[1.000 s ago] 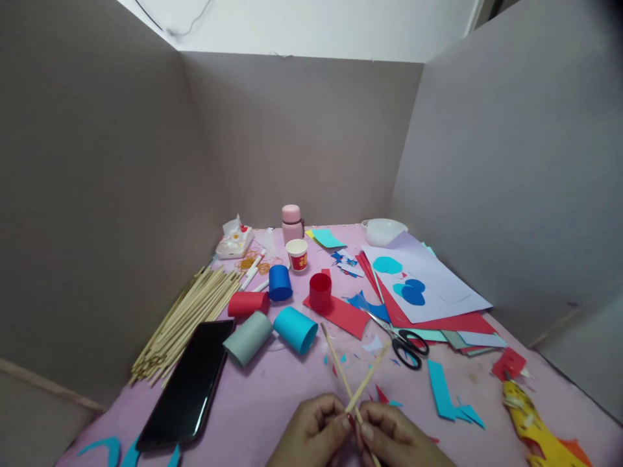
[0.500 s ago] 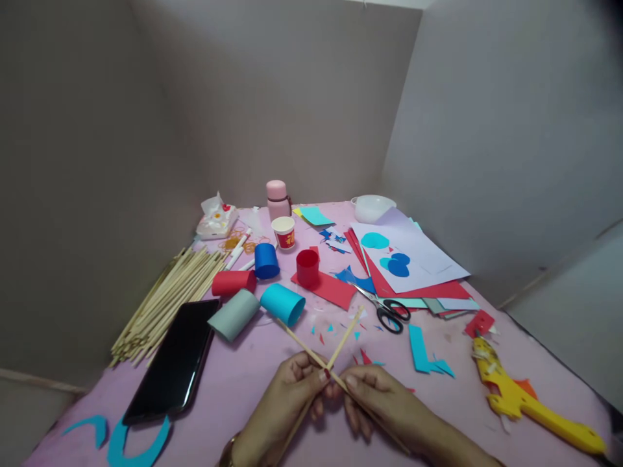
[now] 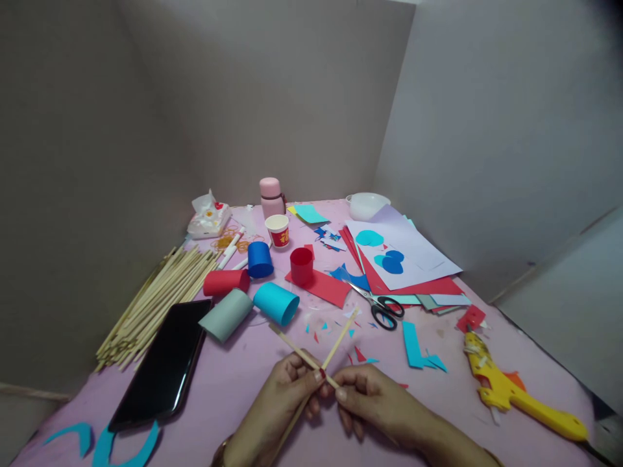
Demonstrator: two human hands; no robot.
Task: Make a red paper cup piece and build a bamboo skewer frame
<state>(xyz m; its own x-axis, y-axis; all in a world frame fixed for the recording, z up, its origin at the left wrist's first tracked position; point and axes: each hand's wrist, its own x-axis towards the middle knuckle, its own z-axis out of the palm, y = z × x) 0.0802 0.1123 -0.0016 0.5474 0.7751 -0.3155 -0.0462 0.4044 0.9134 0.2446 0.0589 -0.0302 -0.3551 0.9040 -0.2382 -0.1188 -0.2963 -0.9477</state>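
Note:
Two thin wooden sticks [image 3: 335, 344] cross each other in an X low in the middle of the view, above the pink table cover [image 3: 233, 389]. My left hand [image 3: 287, 392] is closed in a pinch on them just left of the crossing. My right hand [image 3: 372, 402] pinches them from the right at the same spot. One stick tip points toward the cyan paper roll [image 3: 276, 303], the other toward the scissors [image 3: 382, 308]. The lower stick ends run down under my hands.
A bundle of sticks [image 3: 156, 301] and a black phone [image 3: 160, 366] lie left. Paper rolls [image 3: 226, 282], a paper cup [image 3: 277, 230] and a pink bottle [image 3: 271, 196] stand behind. Coloured sheets [image 3: 403, 259], a white bowl [image 3: 367, 204] and a yellow glue gun [image 3: 516, 392] lie right. Cardboard walls surround.
The view has tilted down and shifted, so my hands and forearms show more fully. The crossed sticks have turned, the left tip swinging lower toward the cyan roll.

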